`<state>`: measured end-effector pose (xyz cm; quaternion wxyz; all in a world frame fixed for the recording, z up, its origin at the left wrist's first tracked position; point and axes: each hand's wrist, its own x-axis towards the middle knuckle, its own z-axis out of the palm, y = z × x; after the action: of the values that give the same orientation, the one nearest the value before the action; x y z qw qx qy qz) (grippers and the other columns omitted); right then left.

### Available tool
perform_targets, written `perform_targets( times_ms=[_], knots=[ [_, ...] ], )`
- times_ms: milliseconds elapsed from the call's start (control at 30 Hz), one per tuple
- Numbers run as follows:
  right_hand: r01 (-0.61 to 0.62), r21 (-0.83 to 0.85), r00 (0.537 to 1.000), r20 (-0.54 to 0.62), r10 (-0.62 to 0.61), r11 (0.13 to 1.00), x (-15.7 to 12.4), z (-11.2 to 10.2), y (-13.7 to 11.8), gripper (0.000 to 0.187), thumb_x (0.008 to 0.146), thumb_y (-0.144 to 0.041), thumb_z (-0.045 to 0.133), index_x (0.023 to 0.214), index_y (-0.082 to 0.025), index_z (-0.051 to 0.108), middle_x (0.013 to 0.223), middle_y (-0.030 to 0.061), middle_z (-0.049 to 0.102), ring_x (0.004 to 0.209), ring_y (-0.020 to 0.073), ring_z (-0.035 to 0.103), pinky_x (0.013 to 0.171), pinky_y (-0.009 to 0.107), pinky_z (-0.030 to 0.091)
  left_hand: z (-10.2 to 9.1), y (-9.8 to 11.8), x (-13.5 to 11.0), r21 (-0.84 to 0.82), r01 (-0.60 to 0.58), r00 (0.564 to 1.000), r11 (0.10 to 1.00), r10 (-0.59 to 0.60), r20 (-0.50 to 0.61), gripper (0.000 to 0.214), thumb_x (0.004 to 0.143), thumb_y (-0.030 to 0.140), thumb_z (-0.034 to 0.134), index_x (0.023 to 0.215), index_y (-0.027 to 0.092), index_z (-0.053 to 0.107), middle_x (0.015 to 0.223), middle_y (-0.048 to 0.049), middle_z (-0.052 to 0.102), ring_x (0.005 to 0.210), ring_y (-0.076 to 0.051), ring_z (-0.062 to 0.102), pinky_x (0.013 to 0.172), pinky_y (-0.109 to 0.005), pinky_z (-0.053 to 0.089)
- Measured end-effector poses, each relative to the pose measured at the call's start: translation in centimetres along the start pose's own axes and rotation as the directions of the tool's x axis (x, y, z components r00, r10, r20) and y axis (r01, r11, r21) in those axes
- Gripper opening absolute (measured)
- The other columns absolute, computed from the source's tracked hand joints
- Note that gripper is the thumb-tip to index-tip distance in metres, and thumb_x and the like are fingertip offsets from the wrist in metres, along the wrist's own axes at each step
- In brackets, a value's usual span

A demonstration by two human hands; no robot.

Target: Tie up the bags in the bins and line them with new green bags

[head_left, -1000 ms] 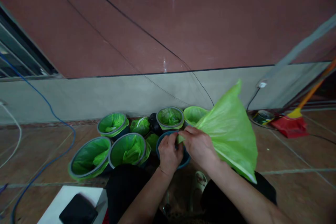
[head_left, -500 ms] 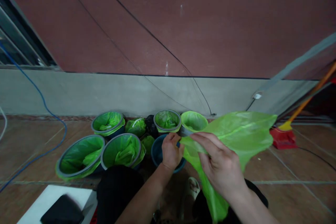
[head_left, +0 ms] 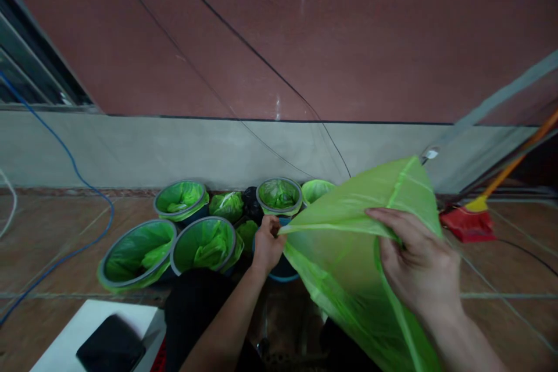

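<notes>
A thin, light green plastic bag [head_left: 344, 267] is stretched between my two hands. My left hand [head_left: 268, 244] pinches its gathered left corner, fingers closed. My right hand [head_left: 421, 261] grips its upper edge further right, with the thumb and fingers pressed on the film. The bag spreads out wide below and behind my right hand. Beneath my left hand and the bag stands a blue bin [head_left: 283, 278], partly hidden by both. Just behind it is a grey-rimmed bin [head_left: 279, 211] lined with a green bag. Another green-lined bin [head_left: 316, 189] is half covered by the held bag.
Lined bins [head_left: 101, 273] cluster on the left, with tied green bags [head_left: 226, 204] and a black bag [head_left: 251, 202] among them. A black case [head_left: 111, 344] lies on a white box [head_left: 65, 340]. A blue hose [head_left: 89, 186] crosses the floor; a red dustpan [head_left: 468, 225] stands right.
My right hand has moved right and slightly down, drawing the bag's edge taut and spreading it wider. My left hand has shifted a little left, still pinching the corner.
</notes>
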<state>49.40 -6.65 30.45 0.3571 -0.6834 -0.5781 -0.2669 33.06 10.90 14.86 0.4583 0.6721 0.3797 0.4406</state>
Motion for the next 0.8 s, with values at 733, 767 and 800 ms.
perform_targets(
  times_ms=[733,767,800],
  knots=[
    [-0.297,-0.316,0.946,0.028,0.322,0.901,-0.1,-1.7,9.7,0.032,0.084,-0.021,0.051,0.103,-0.019,0.077,0.104,0.0089,0.076,0.091,0.0229,0.073,0.075,0.032,0.054,-5.0,-2.7,0.3,0.006,0.492,0.868,0.870,-0.491,0.077,0.015,0.070,0.024,0.073,0.084,0.017,0.073,0.076,-0.0048,0.074,0.068,-0.019,0.068,0.060,-0.027,0.052],
    [-0.298,-0.324,0.944,0.042,0.328,0.898,0.1,-1.7,10.2,0.032,0.085,-0.022,0.051,0.102,-0.019,0.077,0.104,0.0087,0.076,0.091,0.0223,0.073,0.075,0.032,0.054,-5.1,-2.4,0.5,-0.042,0.527,0.849,0.849,-0.523,0.080,0.016,0.070,0.024,0.073,0.084,0.016,0.072,0.075,-0.0049,0.073,0.062,-0.018,0.066,0.056,-0.027,0.051],
    [-0.299,-0.317,0.945,0.036,0.326,0.900,0.3,-1.9,10.5,0.032,0.084,-0.022,0.050,0.101,-0.019,0.077,0.105,0.0085,0.077,0.092,0.0219,0.073,0.076,0.031,0.054,-5.2,-1.8,0.9,-0.087,0.539,0.842,0.838,-0.534,0.077,0.017,0.068,0.022,0.074,0.084,0.016,0.072,0.073,-0.0050,0.073,0.059,-0.017,0.064,0.053,-0.026,0.050]
  ],
)
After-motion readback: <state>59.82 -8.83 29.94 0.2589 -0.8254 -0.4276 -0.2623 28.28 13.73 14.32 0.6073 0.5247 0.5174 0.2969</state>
